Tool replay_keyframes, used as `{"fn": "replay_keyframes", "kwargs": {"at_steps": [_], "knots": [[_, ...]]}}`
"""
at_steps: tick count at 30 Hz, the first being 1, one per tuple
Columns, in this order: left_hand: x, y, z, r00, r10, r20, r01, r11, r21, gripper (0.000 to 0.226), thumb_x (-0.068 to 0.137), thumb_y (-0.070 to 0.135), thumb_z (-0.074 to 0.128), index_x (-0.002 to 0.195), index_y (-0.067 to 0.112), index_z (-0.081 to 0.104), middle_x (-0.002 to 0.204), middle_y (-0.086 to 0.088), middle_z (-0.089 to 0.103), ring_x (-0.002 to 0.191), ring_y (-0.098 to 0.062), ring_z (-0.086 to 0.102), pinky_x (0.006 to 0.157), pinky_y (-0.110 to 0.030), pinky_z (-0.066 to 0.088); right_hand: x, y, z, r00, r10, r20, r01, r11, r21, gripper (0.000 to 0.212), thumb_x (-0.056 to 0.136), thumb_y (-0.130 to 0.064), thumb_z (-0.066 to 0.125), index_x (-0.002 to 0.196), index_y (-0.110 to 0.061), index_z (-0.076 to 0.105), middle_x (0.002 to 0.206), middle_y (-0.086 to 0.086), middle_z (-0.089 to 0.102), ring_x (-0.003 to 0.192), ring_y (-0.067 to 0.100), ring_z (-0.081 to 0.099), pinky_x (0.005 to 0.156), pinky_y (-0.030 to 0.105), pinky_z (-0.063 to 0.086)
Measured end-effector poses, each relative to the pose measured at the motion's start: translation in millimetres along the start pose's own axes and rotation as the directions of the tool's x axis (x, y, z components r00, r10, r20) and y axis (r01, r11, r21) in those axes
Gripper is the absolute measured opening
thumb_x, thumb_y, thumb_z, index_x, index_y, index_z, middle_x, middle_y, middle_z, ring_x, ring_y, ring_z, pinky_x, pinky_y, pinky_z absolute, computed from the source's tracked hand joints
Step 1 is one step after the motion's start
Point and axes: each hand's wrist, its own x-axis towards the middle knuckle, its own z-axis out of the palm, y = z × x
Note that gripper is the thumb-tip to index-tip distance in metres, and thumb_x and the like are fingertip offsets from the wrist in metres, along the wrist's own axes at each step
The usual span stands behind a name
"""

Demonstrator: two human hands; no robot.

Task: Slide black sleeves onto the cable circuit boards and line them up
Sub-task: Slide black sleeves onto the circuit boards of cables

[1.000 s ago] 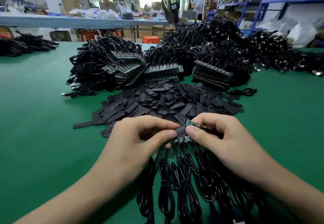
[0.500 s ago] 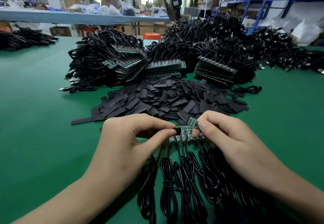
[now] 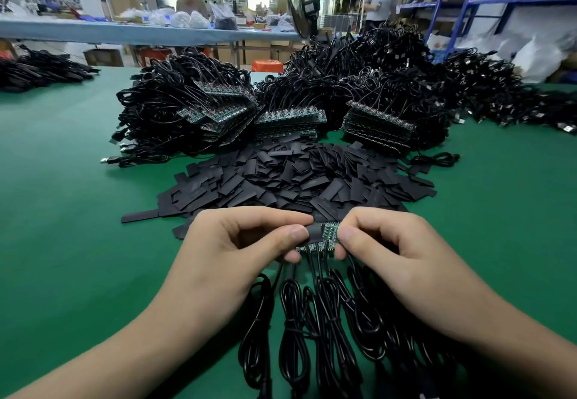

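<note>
My left hand (image 3: 246, 242) pinches a black sleeve (image 3: 314, 232) between thumb and forefinger. My right hand (image 3: 390, 242) pinches a small green circuit board (image 3: 331, 230) by its right end, and the board's left end meets the sleeve's mouth. Under both hands lies a row of several more green boards (image 3: 312, 247), their coiled black cables (image 3: 312, 320) running toward me. A heap of loose black sleeves (image 3: 296, 177) lies just beyond my hands on the green table (image 3: 62, 211).
Behind the sleeves stand stacked boards (image 3: 290, 117) with big piles of black cables (image 3: 175, 111), and more cable piles at far left (image 3: 37, 69) and right (image 3: 499, 99). Two people stand far back near a long table (image 3: 125, 31), a fan (image 3: 301, 8) and blue shelving (image 3: 468, 2).
Both hands have kept working at the same spot; the board in my right hand has turned level and come up against the sleeve in my left hand. The camera tilted a little.
</note>
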Motion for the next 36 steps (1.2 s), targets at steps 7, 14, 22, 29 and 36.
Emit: {"fn": "replay_keyframes", "kwargs": {"at_steps": [7, 14, 22, 29, 36], "knots": [[-1, -3, -2, 1.0, 0.024, -0.003, -0.023, 0.997, 0.069, 0.021, 0.072, 0.039, 0.076, 0.092, 0.036, 0.082, 0.078, 0.003, 0.078, 0.07, -0.01, 0.074, 0.072, -0.017, 0.057, -3, -1, 2, 0.998, -0.041, 0.052, 0.045, 0.996, -0.078, 0.026, 0.102, -0.036, 0.056, 0.08, -0.026, 0.065, 0.056, 0.005, 0.044, 0.051, 0.016, 0.038, 0.049, 0.02, 0.028], [0, 1, -6, 0.956, 0.276, 0.1, -0.293, 0.871, 0.395, 0.02, 0.081, 0.031, 0.081, 0.1, 0.028, 0.082, 0.089, 0.014, 0.076, 0.085, -0.006, 0.073, 0.077, -0.017, 0.054, -2, 0, 0, 1.0, 0.009, 0.018, -0.009, 1.0, -0.015, 0.024, 0.099, -0.037, 0.056, 0.083, -0.025, 0.069, 0.051, -0.007, 0.039, 0.048, 0.003, 0.034, 0.048, 0.017, 0.028], [-1, 3, -5, 0.899, 0.411, 0.155, -0.426, 0.733, 0.531, 0.025, 0.08, 0.027, 0.08, 0.104, 0.021, 0.081, 0.094, 0.015, 0.072, 0.087, 0.001, 0.068, 0.08, -0.01, 0.05, -2, 0, -1, 0.999, 0.009, 0.045, -0.008, 1.0, -0.024, 0.025, 0.1, -0.038, 0.056, 0.082, -0.027, 0.069, 0.051, -0.012, 0.039, 0.048, 0.003, 0.033, 0.049, 0.017, 0.028], [-1, 1, -7, 0.891, 0.407, 0.203, -0.446, 0.694, 0.566, 0.021, 0.083, 0.027, 0.081, 0.104, 0.023, 0.081, 0.095, 0.015, 0.072, 0.089, 0.001, 0.068, 0.08, -0.019, 0.054, -3, 1, 0, 0.997, -0.035, 0.069, 0.045, 0.988, -0.146, 0.028, 0.102, -0.042, 0.053, 0.079, -0.033, 0.068, 0.054, -0.008, 0.051, 0.051, 0.007, 0.044, 0.054, 0.016, 0.032], [0, 1, -11, 0.897, 0.377, 0.231, -0.441, 0.727, 0.526, 0.019, 0.084, 0.028, 0.08, 0.103, 0.023, 0.081, 0.095, 0.016, 0.072, 0.09, 0.001, 0.069, 0.08, -0.018, 0.054, -2, 2, 1, 0.998, -0.028, 0.052, 0.034, 0.992, -0.123, 0.026, 0.1, -0.04, 0.056, 0.08, -0.032, 0.069, 0.055, -0.011, 0.051, 0.049, 0.005, 0.044, 0.051, 0.017, 0.033]]}}
